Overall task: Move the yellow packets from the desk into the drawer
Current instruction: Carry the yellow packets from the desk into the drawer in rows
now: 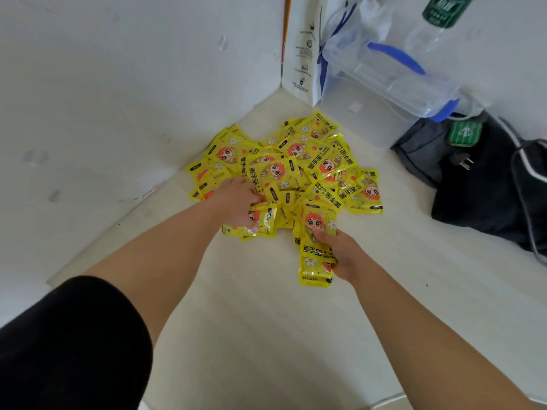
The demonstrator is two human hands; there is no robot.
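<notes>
A heap of several yellow packets [296, 161] with a red-haired cartoon figure lies on the pale desk [266, 321], close to the wall corner. My left hand [236, 199] reaches into the heap's near left side and grips a few packets [263, 221] between thumb and fingers. My right hand [340, 255] holds a small stack of packets [315, 247] at the heap's near right edge, thumb on top. No drawer is in view.
White walls [118, 84] close the desk on the left and behind. A clear plastic box with blue clips [390, 84] and a white paper bag [305, 54] stand at the back. A water bottle [435, 28] and a black bag [485, 179] sit at the right.
</notes>
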